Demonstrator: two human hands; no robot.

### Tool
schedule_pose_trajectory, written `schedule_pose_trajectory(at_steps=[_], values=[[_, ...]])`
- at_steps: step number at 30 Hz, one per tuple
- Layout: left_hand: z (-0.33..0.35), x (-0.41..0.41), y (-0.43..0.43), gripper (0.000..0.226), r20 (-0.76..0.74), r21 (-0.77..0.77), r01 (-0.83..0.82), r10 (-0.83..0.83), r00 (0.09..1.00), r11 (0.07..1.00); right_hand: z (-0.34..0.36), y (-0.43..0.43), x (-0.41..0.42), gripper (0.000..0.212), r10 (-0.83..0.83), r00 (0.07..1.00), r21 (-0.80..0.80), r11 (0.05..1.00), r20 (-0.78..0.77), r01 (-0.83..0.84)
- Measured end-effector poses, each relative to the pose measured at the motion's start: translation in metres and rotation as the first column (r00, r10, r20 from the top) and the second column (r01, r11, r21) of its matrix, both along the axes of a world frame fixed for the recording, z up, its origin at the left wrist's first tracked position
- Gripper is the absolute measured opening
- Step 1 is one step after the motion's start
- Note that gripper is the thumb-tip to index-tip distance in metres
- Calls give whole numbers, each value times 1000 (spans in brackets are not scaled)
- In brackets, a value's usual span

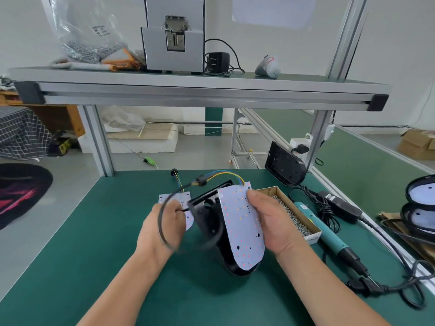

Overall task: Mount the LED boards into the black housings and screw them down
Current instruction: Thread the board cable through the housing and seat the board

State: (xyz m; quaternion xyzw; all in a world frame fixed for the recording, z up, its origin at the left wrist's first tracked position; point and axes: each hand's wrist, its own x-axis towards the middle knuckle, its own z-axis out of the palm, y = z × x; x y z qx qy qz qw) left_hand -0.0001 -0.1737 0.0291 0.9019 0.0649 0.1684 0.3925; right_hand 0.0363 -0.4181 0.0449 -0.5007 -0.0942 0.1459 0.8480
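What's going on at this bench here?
A person is putting a lamp together. The right hand holds a white LED board tilted over a black housing on the green table; the left hand grips a black cable. The board isn't seated yet. A box of screws and an electric screwdriver lie to the right.
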Motion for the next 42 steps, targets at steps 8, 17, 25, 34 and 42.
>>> schedule_pose_trajectory(at_steps=[8,17,25,34,42], values=[[-2,8,21,58,-202,-476,-78,-23,979,876,-2,-7,3,33,-83,995,24,996,-53,85],[-3,10,4,33,40,-960,44,-18,999,278,-10,0,4,35,-63,997,-73,996,-45,60],[-2,12,-1,14,110,-953,110,-16,994,281,-15,4,2,35,-51,996,-153,987,-78,38],[-9,5,18,27,4,-135,86,-86,996,987,-7,-15,14,25,-182,967,-156,976,-178,155],[2,-7,3,34,-185,172,269,-237,954,948,-5,-11,15,35,-204,957,-154,973,-208,174]])
